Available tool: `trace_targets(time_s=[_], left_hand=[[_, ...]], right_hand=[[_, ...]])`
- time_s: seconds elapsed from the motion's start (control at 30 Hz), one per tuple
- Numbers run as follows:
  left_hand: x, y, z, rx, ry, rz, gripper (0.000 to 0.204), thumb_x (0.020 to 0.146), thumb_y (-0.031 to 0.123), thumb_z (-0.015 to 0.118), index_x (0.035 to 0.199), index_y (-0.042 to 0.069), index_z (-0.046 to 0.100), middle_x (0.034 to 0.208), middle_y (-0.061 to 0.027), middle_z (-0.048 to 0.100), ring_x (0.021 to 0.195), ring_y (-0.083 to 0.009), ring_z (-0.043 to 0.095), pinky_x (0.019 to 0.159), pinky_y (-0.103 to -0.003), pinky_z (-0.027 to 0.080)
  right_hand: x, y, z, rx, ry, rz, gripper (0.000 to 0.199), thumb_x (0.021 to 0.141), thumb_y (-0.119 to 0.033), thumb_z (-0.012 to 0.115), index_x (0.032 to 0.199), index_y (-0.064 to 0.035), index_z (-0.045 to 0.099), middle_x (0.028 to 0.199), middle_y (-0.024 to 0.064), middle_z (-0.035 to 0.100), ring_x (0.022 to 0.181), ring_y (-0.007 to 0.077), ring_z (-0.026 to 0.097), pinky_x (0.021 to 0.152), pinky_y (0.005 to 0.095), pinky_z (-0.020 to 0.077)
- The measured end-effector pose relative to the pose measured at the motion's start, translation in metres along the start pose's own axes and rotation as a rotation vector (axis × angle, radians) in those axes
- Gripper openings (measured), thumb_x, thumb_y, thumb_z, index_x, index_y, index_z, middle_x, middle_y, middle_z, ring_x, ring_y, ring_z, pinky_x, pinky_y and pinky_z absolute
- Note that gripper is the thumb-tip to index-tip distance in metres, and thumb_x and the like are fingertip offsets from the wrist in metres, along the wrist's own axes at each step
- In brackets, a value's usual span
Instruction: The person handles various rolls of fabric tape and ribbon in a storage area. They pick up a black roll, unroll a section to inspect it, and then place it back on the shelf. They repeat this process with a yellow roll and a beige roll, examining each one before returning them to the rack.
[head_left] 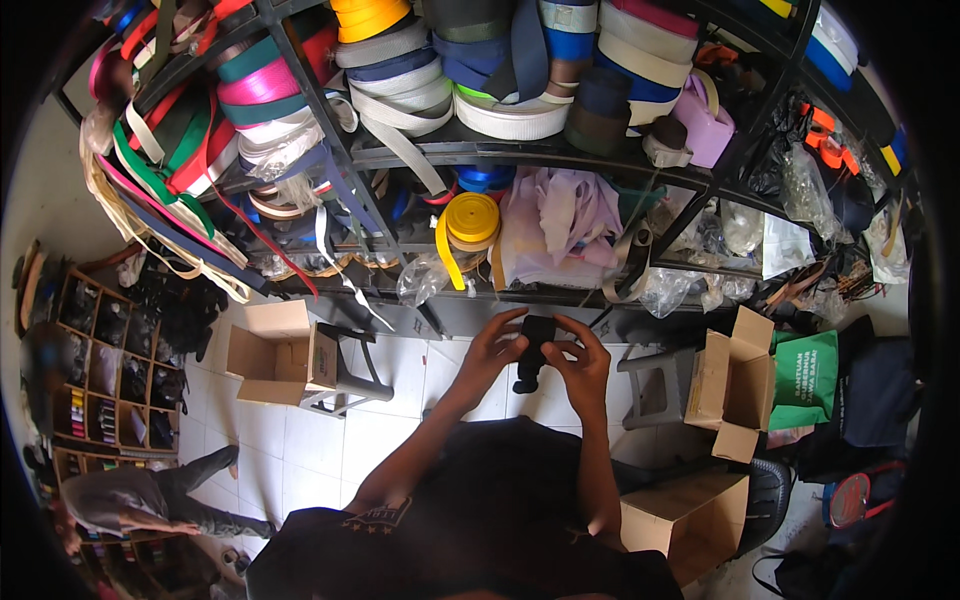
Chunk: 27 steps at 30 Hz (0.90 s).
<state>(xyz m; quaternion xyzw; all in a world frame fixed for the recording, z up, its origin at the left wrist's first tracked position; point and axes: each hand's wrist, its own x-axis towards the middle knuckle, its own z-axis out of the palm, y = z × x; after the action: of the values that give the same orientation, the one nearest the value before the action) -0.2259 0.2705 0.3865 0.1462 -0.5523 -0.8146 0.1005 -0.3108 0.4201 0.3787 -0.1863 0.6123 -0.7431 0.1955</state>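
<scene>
Between my hands, in front of my chest, is a small soft-looking black bundle [537, 340], perhaps folded strap or fabric; its exact kind is too dark to make out. It hangs upright, with a narrower, lumpy lower end. My left hand [490, 352] grips its left side, the thumb pressed to the edge and the index finger reaching over the top. On the opposite side my right hand [582, 362] holds it with curled fingers and thumb. Beyond my hands, a yellow webbing roll [472, 218] sits on the lower shelf with its end hanging down.
A black metal rack [540, 153] full of webbing rolls spans the far side. An open cardboard box [318, 358] rests on a stool at left; another box [722, 375] is at right by a grey stool [660, 388]. Someone [150, 500] is at lower left beside wooden cubbies [120, 340].
</scene>
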Motion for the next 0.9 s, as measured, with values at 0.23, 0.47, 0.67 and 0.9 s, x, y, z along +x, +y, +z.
trace_targets(time_s=[0.23, 0.47, 0.67, 0.9], left_hand=[[0.007, -0.005, -0.014, 0.14, -0.015, -0.116, 0.043, 0.095, 0.025, 0.065, 0.127, -0.002, 0.057, 0.11, -0.0114, 0.066, 0.098, -0.0168, 0.063, 0.089, -0.032, 0.05], [0.005, -0.004, -0.007, 0.204, 0.034, 0.088, 0.053, 0.092, 0.011, 0.066, 0.141, -0.001, 0.047, 0.121, -0.0139, 0.064, 0.101, -0.0168, 0.063, 0.091, -0.03, 0.049], [-0.004, -0.023, 0.018, 0.654, 0.226, 0.432, 0.062, 0.093, -0.001, 0.057, 0.149, 0.001, 0.032, 0.144, -0.0243, 0.045, 0.132, -0.0397, 0.047, 0.104, -0.038, 0.042], [-0.005, -0.025, 0.019, 0.632, 0.191, 0.464, 0.063, 0.096, 0.002, 0.055, 0.152, 0.006, 0.027, 0.143, -0.0235, 0.046, 0.129, -0.0395, 0.049, 0.103, -0.039, 0.042]], right_hand=[[-0.003, -0.012, 0.009, -0.288, -0.062, -0.102, 0.045, 0.081, -0.002, 0.075, 0.123, -0.0076, 0.06, 0.127, 0.008, 0.061, 0.104, 0.0199, 0.067, 0.077, 0.0287, 0.0595], [-0.005, 0.004, 0.009, -0.024, -0.105, 0.034, 0.055, 0.094, -0.013, 0.065, 0.145, -0.0057, 0.044, 0.134, 0.0162, 0.058, 0.109, 0.0158, 0.063, 0.09, 0.0281, 0.0504], [-0.013, 0.002, 0.033, -0.336, -0.027, -0.109, 0.06, 0.103, -0.03, 0.051, 0.151, -0.002, 0.029, 0.125, 0.0177, 0.062, 0.109, 0.0173, 0.06, 0.094, 0.0294, 0.0455], [-0.011, 0.017, 0.026, -0.27, -0.017, -0.106, 0.059, 0.105, -0.036, 0.044, 0.151, -0.0029, 0.031, 0.128, 0.0213, 0.061, 0.11, 0.0196, 0.06, 0.095, 0.0307, 0.0442]])
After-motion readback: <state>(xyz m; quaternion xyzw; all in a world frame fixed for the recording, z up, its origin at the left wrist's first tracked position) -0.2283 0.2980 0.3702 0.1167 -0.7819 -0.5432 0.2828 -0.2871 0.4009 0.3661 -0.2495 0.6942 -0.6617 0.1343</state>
